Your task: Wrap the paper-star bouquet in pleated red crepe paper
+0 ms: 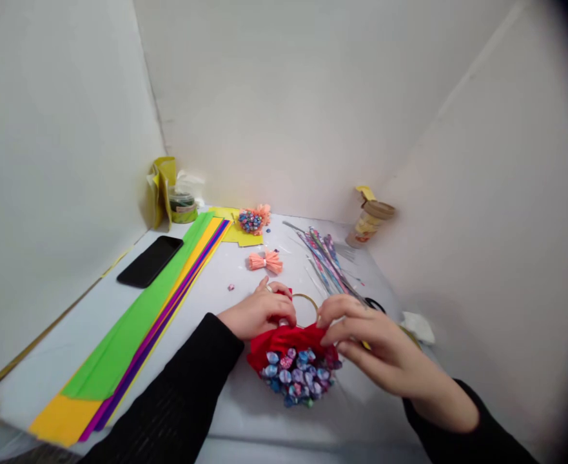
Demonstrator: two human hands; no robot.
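In the head view, a small bouquet of blue, purple and pink folded paper stars lies with its heads toward me. Red crepe paper wraps around its far side. My left hand is closed around the gathered stem end of the bouquet, and its fingertips are partly hidden. At the right edge of the red paper, my right hand has its fingers bent, thumb and fingertips pinching the paper. A roll of tape or ring lies just beyond, between the hands.
Long crepe paper strips and a black phone lie at left. Behind my hands are a peach paper bow and another star bouquet. Patterned paper strips, scissors and a paper cup are at right.
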